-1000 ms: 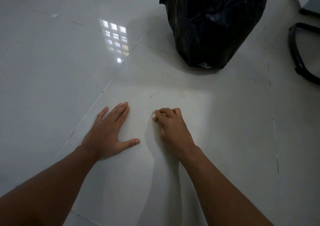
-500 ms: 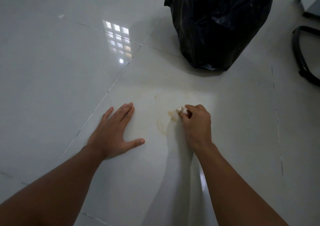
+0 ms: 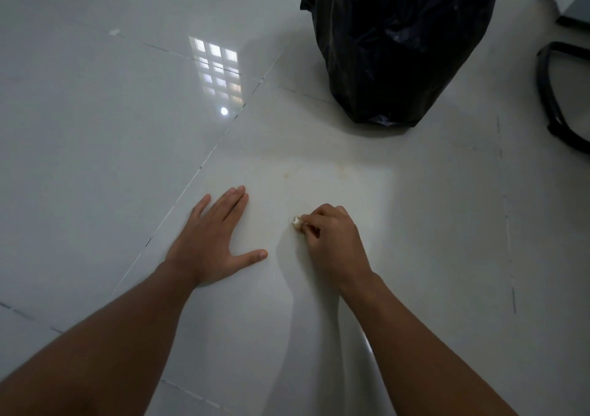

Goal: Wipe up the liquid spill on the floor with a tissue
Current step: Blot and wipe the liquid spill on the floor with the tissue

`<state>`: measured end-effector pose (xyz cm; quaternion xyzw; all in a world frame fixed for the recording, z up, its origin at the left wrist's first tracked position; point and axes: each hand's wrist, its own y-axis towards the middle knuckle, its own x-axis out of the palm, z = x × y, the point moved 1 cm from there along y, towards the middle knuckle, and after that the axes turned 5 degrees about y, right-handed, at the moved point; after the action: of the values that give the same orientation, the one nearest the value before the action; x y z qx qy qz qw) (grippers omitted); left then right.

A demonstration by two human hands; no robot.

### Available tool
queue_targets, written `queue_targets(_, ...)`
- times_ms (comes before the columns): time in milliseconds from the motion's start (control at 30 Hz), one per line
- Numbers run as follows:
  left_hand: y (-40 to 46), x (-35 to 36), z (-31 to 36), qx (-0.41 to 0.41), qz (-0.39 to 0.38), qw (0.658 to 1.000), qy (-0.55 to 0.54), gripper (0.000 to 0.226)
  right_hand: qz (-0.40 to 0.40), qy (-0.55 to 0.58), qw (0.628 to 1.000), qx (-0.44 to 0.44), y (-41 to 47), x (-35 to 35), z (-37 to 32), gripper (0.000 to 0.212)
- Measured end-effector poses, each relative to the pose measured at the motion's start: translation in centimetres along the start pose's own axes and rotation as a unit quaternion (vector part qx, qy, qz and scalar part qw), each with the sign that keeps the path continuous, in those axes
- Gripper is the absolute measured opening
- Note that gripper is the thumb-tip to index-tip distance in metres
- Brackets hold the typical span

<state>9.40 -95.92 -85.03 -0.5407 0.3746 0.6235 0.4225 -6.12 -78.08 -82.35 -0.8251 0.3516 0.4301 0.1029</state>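
Sliding back leftward since half a second ago, the right hand (image 3: 332, 243) is clenching a small wadded tissue (image 3: 296, 222) against the floor (image 3: 95, 128), mid-wipe. Left hand (image 3: 212, 240) is bracing flat, fingers spread. Faint yellowish smears (image 3: 287, 174) are probably needing another pass. No writing is showing.

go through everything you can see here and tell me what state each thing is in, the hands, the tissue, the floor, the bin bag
left hand: flat on the floor, fingers spread, holding nothing
right hand: closed on the tissue, pressing it to the floor
tissue: balled up small, mostly hidden in the fingers
floor: glossy tile, faint yellowish smears beyond the hands
black bin bag: upright, open at the top, contents not visible
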Motion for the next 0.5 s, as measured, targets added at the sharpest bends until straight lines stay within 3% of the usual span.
queue_targets(167,0.0,0.3,0.0,0.003,0.012,1.000,0.002,0.109,0.124,0.025,0.984,0.126,-0.8,-3.2,4.1,0.012)
queue_targets(267,0.1,0.4,-0.1,0.006,0.017,1.000,0.003,0.109,0.146,0.038,0.972,0.179,0.2,-3.5,4.9,0.013)
queue_targets(367,0.2,0.4,-0.4,0.006,0.015,1.000,0.001,0.108,0.134,0.050,0.979,0.148,2.0,-2.2,3.4,0.014)
queue_targets(500,0.2,0.2,-0.3,0.007,0.005,1.000,0.001,0.108,0.053,0.052,0.995,0.063,2.3,0.7,-0.4,0.016)
